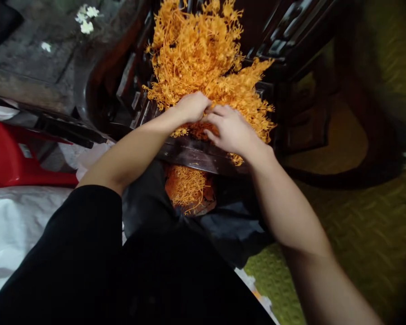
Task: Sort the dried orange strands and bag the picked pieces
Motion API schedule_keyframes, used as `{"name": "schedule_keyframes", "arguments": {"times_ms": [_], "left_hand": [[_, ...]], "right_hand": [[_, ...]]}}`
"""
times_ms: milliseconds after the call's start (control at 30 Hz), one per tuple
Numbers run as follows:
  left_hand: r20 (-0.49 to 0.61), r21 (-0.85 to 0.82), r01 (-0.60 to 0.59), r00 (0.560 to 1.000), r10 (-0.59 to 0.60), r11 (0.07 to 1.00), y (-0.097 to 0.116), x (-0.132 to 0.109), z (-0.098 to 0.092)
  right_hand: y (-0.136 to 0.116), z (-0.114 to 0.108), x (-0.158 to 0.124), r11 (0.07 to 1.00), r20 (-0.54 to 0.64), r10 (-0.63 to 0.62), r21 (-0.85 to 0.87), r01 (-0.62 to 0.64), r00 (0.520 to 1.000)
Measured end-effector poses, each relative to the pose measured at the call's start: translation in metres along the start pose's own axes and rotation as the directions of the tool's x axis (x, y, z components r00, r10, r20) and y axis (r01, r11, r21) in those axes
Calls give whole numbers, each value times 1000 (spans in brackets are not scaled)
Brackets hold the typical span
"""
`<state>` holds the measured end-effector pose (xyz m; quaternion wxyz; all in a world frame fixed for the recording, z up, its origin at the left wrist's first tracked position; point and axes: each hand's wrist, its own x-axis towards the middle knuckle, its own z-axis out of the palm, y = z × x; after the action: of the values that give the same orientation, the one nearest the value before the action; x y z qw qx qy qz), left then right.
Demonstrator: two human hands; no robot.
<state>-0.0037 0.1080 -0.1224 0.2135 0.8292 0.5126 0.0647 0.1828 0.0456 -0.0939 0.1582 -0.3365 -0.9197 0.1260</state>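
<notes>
A large heap of orange stringy sprigs [203,49], with curled thread-like ends and small round heads, lies on the dark wooden chair seat [189,153] in front of me. My left hand [194,107] is closed in a pinch at the near edge of the heap; what its fingers hold is hidden. Right beside it, my right hand [232,128] has its fingers apart and slightly bent, the tips close to the left hand and the sprigs. Below the seat edge, between my legs, a container [208,207] holds thin orange strands [186,185].
The chair's curved dark armrest [91,85] rises at the left. Beyond it is a grey surface with white flowers [87,20]. A red plastic stool [6,153] and a whitish plastic sheet [16,230] lie left. Yellow-green textured matting [352,234] covers the floor at right.
</notes>
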Motion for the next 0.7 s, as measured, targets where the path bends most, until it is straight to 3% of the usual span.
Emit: {"name": "schedule_keyframes", "arguments": {"times_ms": [133, 233, 367, 500, 633, 700], "left_hand": [[-178, -108, -63, 983, 43, 992, 10, -6, -18], [-364, -239, -141, 930, 46, 961, 27, -16, -38], [-586, -334, -290, 809, 43, 897, 44, -34, -62], [-716, -320, -387, 697, 47, 865, 64, -60, -77], [-815, -324, -500, 579, 32, 803, 85, -81, -85], [-884, -332, -632, 467, 2, 700, 89, -84, -92]], "right_hand": [[36, 13, -6, 988, -23, 151, 16, -151, 988], [56, 18, -8, 964, -5, 268, -5, -268, 964], [67, 25, -8, 886, 49, 426, -223, -406, 903], [80, 23, -12, 794, -9, 502, -390, -465, 865], [111, 21, -14, 763, 5, 583, -349, -545, 813], [127, 20, -14, 825, 3, 531, -228, -516, 847]]}}
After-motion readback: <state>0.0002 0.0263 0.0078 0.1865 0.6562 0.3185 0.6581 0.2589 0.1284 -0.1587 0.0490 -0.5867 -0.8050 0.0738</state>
